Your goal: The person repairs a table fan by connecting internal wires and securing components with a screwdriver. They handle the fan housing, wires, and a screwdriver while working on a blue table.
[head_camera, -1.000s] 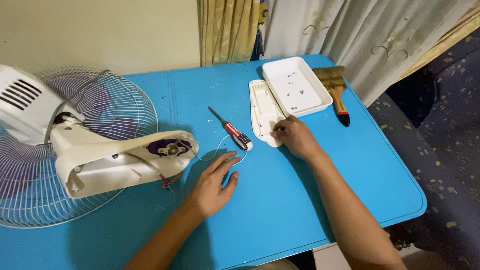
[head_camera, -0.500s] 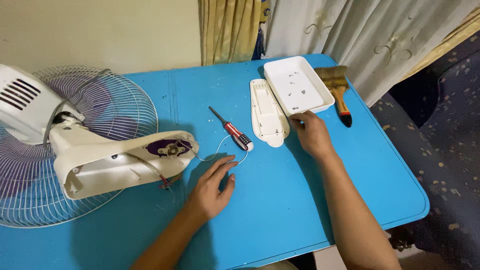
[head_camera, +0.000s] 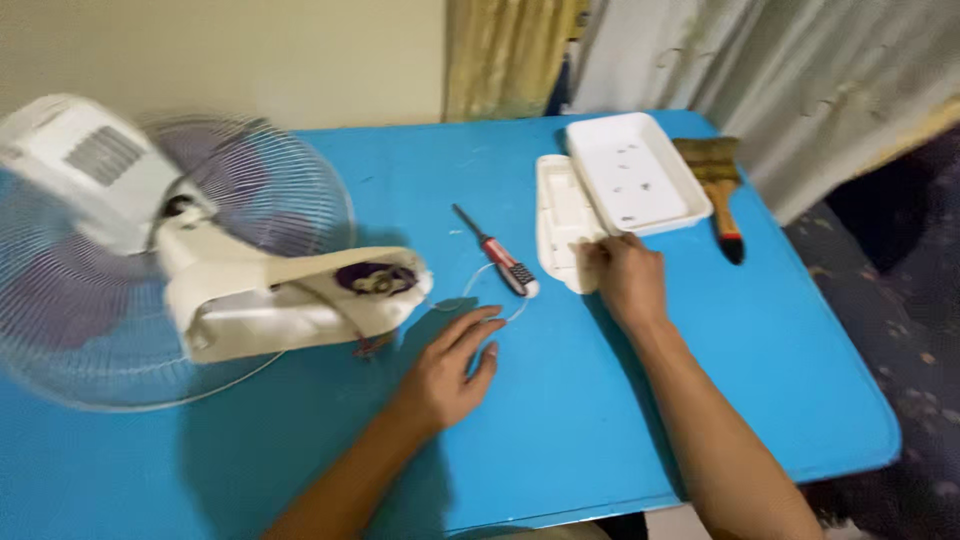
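Cover weight: my guess is light, a thin moulded plastic cover (head_camera: 562,218), easy to lift with one hand.
Cover stiffness: probably rigid but a bit brittle at the edges and inner ribs, so I would not bend it.
Cover surface: smooth and likely a little slippery; a pinch across the rim should hold better than a flat palm.
Where I'd take it: at the near end, where my right hand (head_camera: 628,278) already rests, thumb under the edge and fingertips on top.
Cover look: long, narrow, off-white, lying hollow side up with small ribs showing inside.
Cover place: on the blue table (head_camera: 600,440), touching the left side of the white tray (head_camera: 672,215), just right of the screwdriver (head_camera: 497,256).
Right fingers: curled together on the cover's near end; whether they truly pinch it I cannot tell.
Left hand (head_camera: 452,370): flat on the table, fingers spread, holding nothing, tips by a thin loop of wire (head_camera: 478,282).
Nearby: open fan base (head_camera: 300,300) with its motor part exposed, and a paintbrush (head_camera: 720,195) beyond the tray.
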